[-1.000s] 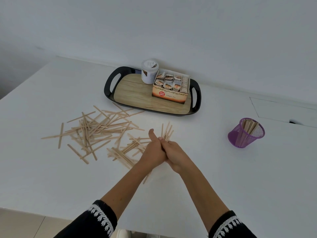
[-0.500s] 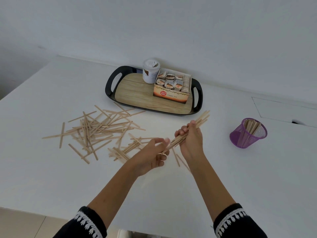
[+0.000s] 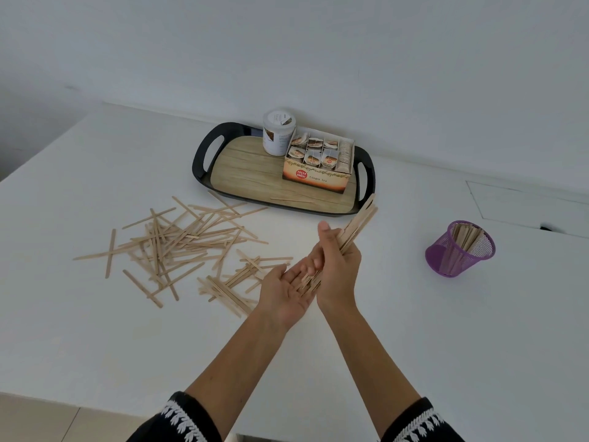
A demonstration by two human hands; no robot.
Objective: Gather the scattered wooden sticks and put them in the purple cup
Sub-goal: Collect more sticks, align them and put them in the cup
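the right hand (image 3: 339, 266) gripped a bundle of wooden sticks (image 3: 358, 223) above the white table (image 3: 95, 330), fingers curled round it, the bundle slanting up and to the far right, its top ends reaching toward the near right corner of the tray. the left hand (image 3: 285, 290) lay open, palm up, fingers relaxed, just beside the right one and under the lower ends of the bundle, which touched its palm. to the left, the scattered sticks (image 3: 178, 240) lay criss-crossed flat on the table in a loose heap, with a smaller cluster (image 3: 236, 279) nearer the left hand. the purple cup (image 3: 459, 252), a mesh one, stood well apart to the right, tilted in the wide view, already holding a number of sticks (image 3: 463, 236). at the far side sat a black tray (image 3: 204, 154) with a wood-look floor; one stick (image 3: 291, 199) lay on its near part. on the tray stood a white tub (image 3: 278, 132) whose label was too small to read, and touching it on the right an open box of tea bags (image 3: 318, 169), its front reading "ginger tea" beside a red round badge with "fresh" and "honest". black sleeves (image 3: 178, 422) with white embroidered trim showed at the near edge.
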